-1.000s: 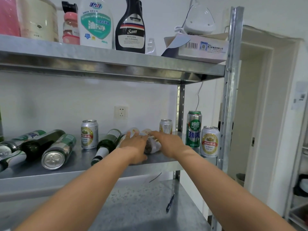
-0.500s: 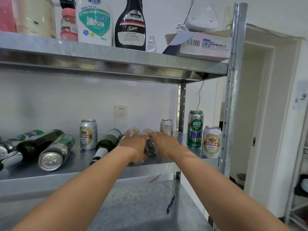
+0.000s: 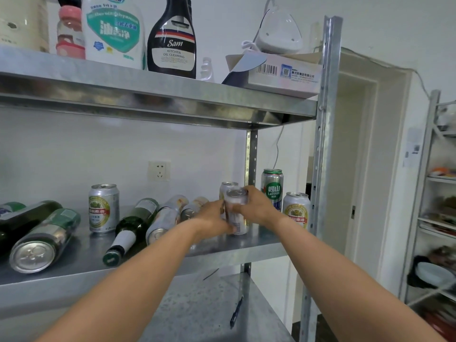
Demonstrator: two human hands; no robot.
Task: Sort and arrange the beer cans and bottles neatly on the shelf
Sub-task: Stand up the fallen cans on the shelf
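one "laoshan" can (image 3: pixel 272 187) near gripped can (image 3: pixel 237 216)

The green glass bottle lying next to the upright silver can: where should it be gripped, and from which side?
Likely the neck, from the front: the green bottle lies on its side, cap toward the shelf's front edge, and a fallen can crowds its body.

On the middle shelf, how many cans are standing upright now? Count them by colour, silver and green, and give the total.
Silver: 4 (left can, back can, held can, right can)
Green: 1 (tall can)
Total: 5
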